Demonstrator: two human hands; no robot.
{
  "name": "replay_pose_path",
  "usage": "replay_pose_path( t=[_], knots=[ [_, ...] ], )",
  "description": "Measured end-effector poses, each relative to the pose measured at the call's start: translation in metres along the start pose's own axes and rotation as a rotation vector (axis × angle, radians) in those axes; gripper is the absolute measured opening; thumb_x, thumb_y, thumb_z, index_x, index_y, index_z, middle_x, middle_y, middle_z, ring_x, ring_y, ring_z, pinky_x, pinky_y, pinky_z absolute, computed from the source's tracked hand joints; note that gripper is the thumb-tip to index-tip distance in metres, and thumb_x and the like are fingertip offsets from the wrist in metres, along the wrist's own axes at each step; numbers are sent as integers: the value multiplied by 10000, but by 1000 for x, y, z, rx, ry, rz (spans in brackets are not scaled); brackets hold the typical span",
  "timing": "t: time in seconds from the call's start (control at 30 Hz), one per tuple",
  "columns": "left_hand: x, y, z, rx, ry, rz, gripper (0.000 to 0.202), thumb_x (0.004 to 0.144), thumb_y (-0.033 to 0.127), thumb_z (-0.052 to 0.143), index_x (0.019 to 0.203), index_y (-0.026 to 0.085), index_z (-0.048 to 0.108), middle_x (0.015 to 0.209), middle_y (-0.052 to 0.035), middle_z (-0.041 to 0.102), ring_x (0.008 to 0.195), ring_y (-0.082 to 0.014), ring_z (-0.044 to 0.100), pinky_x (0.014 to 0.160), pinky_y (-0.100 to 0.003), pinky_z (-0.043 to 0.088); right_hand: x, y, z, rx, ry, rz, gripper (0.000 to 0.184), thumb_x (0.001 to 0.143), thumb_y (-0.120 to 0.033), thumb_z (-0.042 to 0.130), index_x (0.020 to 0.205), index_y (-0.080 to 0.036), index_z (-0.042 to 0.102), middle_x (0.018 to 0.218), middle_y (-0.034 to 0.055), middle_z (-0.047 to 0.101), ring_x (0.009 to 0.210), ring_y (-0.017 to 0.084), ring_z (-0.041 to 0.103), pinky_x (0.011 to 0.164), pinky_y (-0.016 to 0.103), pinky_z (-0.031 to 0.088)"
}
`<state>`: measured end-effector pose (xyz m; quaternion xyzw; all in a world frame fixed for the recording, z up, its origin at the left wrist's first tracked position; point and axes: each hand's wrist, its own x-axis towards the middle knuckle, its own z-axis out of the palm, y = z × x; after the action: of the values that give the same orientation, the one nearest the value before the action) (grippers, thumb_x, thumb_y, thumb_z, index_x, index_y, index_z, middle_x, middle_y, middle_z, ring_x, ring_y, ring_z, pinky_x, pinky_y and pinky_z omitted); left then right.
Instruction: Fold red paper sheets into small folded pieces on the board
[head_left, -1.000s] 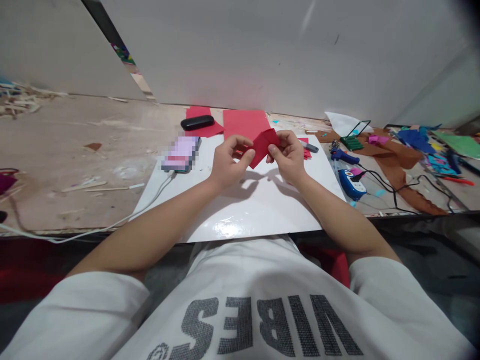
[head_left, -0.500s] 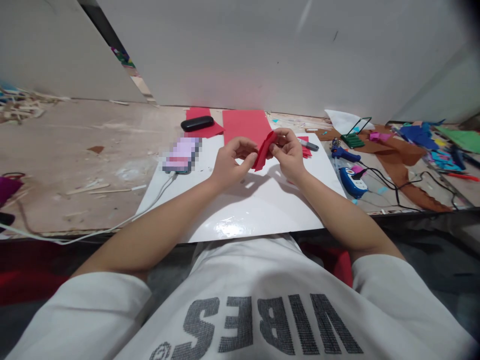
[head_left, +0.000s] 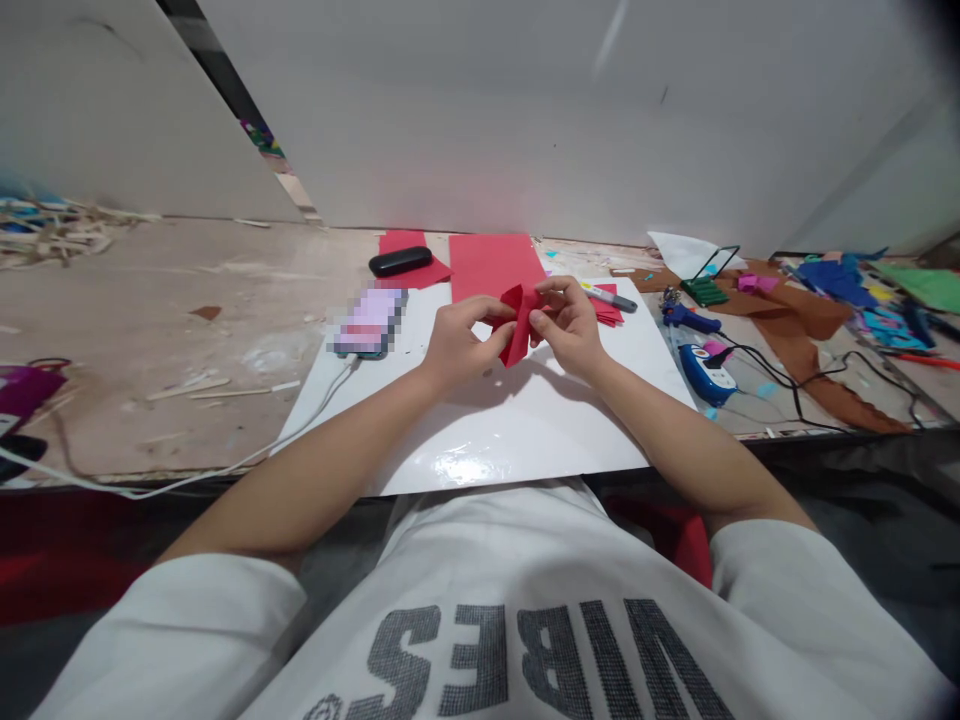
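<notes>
Both of my hands hold a small folded piece of red paper (head_left: pixel 517 322) a little above a glossy white board (head_left: pixel 495 430). My left hand (head_left: pixel 456 342) pinches its left side with thumb and fingers. My right hand (head_left: pixel 571 322) pinches its upper right edge, fingers curled over the fold. The paper is bent into a narrow, creased shape between the two hands.
A red sheet (head_left: pixel 495 264) and a black case (head_left: pixel 400 261) lie behind the board. A phone (head_left: pixel 367 322) with a white cable rests at its left corner. A marker (head_left: pixel 609 296), a blue glue gun (head_left: pixel 703 370), wires and coloured scraps crowd the right side. Wood sticks litter the left.
The red paper has been folded narrower between my fingers, and both hands have drawn closer together and slightly lower toward the board.
</notes>
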<state>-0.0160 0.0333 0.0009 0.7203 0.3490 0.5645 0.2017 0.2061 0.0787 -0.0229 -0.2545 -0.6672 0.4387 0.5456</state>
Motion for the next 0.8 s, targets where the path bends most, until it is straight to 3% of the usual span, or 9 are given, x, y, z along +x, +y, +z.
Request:
replay_pose_path(
  t=[0.2, 0.4, 0.5, 0.63, 0.8],
  knots=[
    [3, -9, -4, -21, 7, -76, 185, 928, 394, 925, 1028, 240, 902, 1035, -89, 953, 914, -256, 891, 912, -435, 756, -1, 5, -5, -26, -9, -79, 654, 1003, -832, 997, 1269, -306, 714, 1216, 9, 798, 713, 109, 692, 635, 304, 682],
    [4, -12, -6, -37, -20, -109, 187, 921, 384, 902, 1026, 232, 872, 1055, -89, 936, 941, -233, 878, 928, -407, 746, 0, 4, -8, -74, -51, -84, 632, 1013, -848, 982, 1213, -274, 809, 1112, 9, 817, 689, 118, 709, 657, 325, 708],
    [5, -10, -5, -71, -23, -113, 215, 955, 423, 914, 1039, 229, 871, 1055, -96, 943, 923, -229, 878, 894, -400, 728, 1, 2, -9, -68, -65, -102, 587, 1079, -821, 939, 1252, -274, 818, 1160, 29, 834, 687, 119, 724, 661, 329, 711],
    [8, -9, -3, -99, -7, -113, 330, 919, 529, 969, 1014, 233, 861, 1031, -97, 950, 886, -234, 875, 848, -388, 723, 4, 3, -11, -101, 2, -149, 617, 1117, -886, 855, 1326, -310, 779, 1145, 28, 801, 759, 154, 746, 652, 328, 700],
    [10, -10, -2, -48, 3, -96, 284, 896, 475, 922, 1029, 230, 867, 1043, -94, 958, 897, -237, 882, 870, -381, 733, 7, 9, -14, -204, 64, -232, 607, 1133, -916, 804, 1279, -327, 816, 1250, 66, 840, 855, 181, 772, 720, 352, 708]
  ],
)
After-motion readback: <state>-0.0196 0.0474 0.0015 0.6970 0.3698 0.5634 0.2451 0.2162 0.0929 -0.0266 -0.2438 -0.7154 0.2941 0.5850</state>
